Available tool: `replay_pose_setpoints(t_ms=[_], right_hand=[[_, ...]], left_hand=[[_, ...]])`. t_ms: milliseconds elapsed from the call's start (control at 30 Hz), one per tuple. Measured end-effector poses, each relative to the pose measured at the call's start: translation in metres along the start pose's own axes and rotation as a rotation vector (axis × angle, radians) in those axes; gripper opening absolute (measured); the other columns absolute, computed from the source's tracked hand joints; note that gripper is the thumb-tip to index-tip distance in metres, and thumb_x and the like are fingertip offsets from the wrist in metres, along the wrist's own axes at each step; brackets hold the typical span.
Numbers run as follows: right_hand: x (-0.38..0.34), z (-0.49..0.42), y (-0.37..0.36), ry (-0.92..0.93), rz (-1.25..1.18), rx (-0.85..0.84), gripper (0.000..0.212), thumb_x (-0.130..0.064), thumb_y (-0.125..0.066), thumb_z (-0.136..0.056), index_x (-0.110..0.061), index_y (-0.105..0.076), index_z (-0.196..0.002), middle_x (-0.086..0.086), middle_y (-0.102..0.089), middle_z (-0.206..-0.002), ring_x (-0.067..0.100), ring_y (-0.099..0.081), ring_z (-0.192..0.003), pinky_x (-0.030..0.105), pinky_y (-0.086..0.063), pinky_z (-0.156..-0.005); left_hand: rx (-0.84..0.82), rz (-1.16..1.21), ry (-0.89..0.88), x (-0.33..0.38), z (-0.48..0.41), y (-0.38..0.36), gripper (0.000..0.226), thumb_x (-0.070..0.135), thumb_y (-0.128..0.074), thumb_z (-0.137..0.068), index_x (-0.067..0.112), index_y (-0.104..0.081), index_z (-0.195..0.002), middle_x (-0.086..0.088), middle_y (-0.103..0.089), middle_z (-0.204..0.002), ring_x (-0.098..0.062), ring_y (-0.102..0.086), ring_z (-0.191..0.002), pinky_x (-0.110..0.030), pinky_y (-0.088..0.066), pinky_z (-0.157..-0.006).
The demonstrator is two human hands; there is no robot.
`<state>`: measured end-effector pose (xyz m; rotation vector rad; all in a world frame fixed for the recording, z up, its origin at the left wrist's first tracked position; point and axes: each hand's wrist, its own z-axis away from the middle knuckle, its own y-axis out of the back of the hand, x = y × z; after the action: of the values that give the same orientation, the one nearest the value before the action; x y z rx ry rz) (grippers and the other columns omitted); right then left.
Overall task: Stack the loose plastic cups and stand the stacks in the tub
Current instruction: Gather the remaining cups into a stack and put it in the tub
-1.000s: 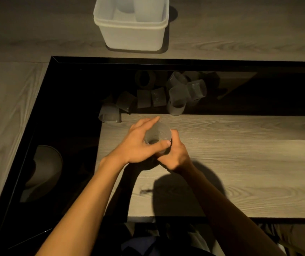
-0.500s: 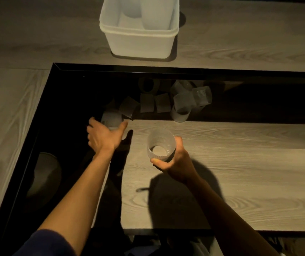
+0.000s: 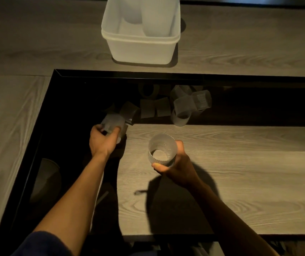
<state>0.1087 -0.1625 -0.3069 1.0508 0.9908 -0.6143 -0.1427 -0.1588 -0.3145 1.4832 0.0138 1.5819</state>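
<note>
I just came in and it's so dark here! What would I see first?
Probably the two hands in the middle: the right hand holds a ribbed clear cup above the wooden panel, while the left hand grips a second cup at the panel's left edge. Behind them, loose cups lie tumbled on the dark surface. At the far top, a white tub has tall stacks standing in it.

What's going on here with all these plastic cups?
A person is gathering cups by hand. The right hand holds a ribbed cup upright, while the left hand grips a loose cup at the near-left edge of the pile. Further back, a white tub already has a stack standing in it.
</note>
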Motion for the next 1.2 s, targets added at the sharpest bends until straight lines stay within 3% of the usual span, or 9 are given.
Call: replay_pose_setpoints(t_ms=[67, 133, 233, 367, 533, 700, 1000, 1200], right_hand=[[-0.001, 0.001, -0.001, 0.033, -0.015, 0.010, 0.080, -0.025, -0.092, -0.070, -0.029, -0.036, -0.128, -0.020, -0.053, -0.120, -0.012, -0.056, -0.111, 0.009, -0.049, -0.087], [0.001, 0.000, -0.003, 0.032, -0.035, 0.005, 0.079, -0.025, -0.092, -0.071, -0.030, -0.037, -0.128, -0.018, -0.056, -0.121, -0.006, -0.058, -0.112, 0.012, -0.050, -0.088], [0.001, 0.003, -0.002, 0.011, -0.077, 0.018, 0.076, -0.027, -0.091, -0.072, -0.033, -0.040, -0.128, -0.015, -0.059, -0.122, -0.003, -0.060, -0.111, 0.012, -0.050, -0.087], [-0.002, 0.007, 0.000, -0.022, -0.120, 0.000, 0.075, -0.027, -0.090, -0.074, -0.035, -0.039, -0.128, -0.016, -0.060, -0.122, -0.007, -0.060, -0.110, 0.009, -0.049, -0.084], [-0.002, 0.008, 0.001, -0.075, -0.129, -0.016, 0.078, -0.032, -0.091, -0.071, -0.038, -0.037, -0.127, -0.015, -0.059, -0.124, -0.008, -0.059, -0.109, 0.007, -0.050, -0.079], [0.001, 0.012, 0.001, -0.065, -0.130, -0.014, 0.076, -0.037, -0.091, -0.072, -0.032, -0.038, -0.127, -0.011, -0.061, -0.126, -0.001, -0.062, -0.109, 0.012, -0.053, -0.078], [0.002, 0.020, 0.005, -0.093, -0.096, 0.008, 0.074, -0.036, -0.089, -0.073, -0.032, -0.037, -0.125, -0.014, -0.061, -0.119, -0.003, -0.063, -0.103, 0.009, -0.050, -0.072], [0.001, 0.019, 0.004, -0.140, -0.044, 0.012, 0.074, -0.043, -0.088, -0.070, -0.034, -0.038, -0.123, -0.014, -0.063, -0.113, -0.005, -0.062, -0.096, 0.006, -0.045, -0.061]], left_hand=[[-0.071, 0.075, -0.070, 0.002, 0.011, 0.011, 0.063, 0.034, -0.080, -0.077, 0.020, -0.050, -0.131, 0.006, -0.062, -0.112, -0.015, -0.063, -0.106, -0.024, -0.050, -0.083], [-0.181, 0.134, -0.132, 0.011, 0.023, 0.018, 0.058, 0.021, -0.080, -0.080, 0.018, -0.051, -0.129, 0.015, -0.056, -0.102, 0.004, -0.064, -0.094, -0.014, -0.052, -0.074], [-0.334, 0.170, -0.295, 0.031, 0.043, 0.028, 0.054, 0.007, -0.076, -0.084, 0.016, -0.050, -0.131, 0.017, -0.052, -0.105, 0.022, -0.058, -0.084, -0.005, -0.049, -0.065], [-0.470, 0.227, -0.523, 0.064, 0.065, 0.049, 0.061, 0.010, -0.079, -0.081, 0.016, -0.052, -0.135, 0.005, -0.054, -0.121, 0.002, -0.058, -0.106, -0.011, -0.051, -0.079], [-0.545, 0.010, -0.776, 0.084, 0.089, 0.055, 0.069, 0.036, -0.079, -0.068, 0.031, -0.055, -0.132, 0.010, -0.051, -0.124, 0.007, -0.050, -0.112, -0.007, -0.041, -0.089], [-0.593, -0.197, -0.842, 0.080, 0.107, 0.044, 0.080, 0.027, -0.088, -0.064, 0.024, -0.056, -0.137, 0.009, -0.045, -0.120, 0.006, -0.045, -0.112, -0.001, -0.034, -0.087], [-0.588, -0.315, -0.911, 0.076, 0.115, 0.032, 0.085, 0.046, -0.077, -0.063, 0.023, -0.052, -0.140, 0.009, -0.043, -0.117, -0.001, -0.044, -0.107, -0.001, -0.034, -0.083], [-0.575, -0.410, -1.018, 0.084, 0.117, 0.028, 0.086, 0.048, -0.074, -0.063, 0.021, -0.052, -0.141, 0.007, -0.041, -0.113, -0.012, -0.049, -0.106, -0.031, -0.050, -0.088]])
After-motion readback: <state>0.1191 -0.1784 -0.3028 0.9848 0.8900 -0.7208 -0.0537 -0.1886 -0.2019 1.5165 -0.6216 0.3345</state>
